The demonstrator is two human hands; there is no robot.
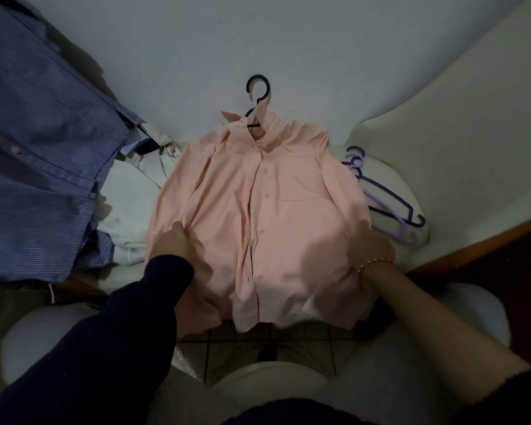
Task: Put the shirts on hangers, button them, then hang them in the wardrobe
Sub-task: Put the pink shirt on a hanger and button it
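The soft pink button-up shirt (258,216) lies flat on the white bed (319,41), right in front of the person. A dark plastic hanger (257,87) sticks out of its collar, so the shirt is ready to hang. Its front looks buttoned.

The left hand (174,243) presses on the shirt's left edge. The right hand (370,250) holds the shirt's right edge, fingers closed on the cloth. I think both hands hold the sides to pull the shirt smooth.

Spare purple plastic hangers (390,204) wait just right of the shirt. A blue striped shirt (37,148) lies left of it.
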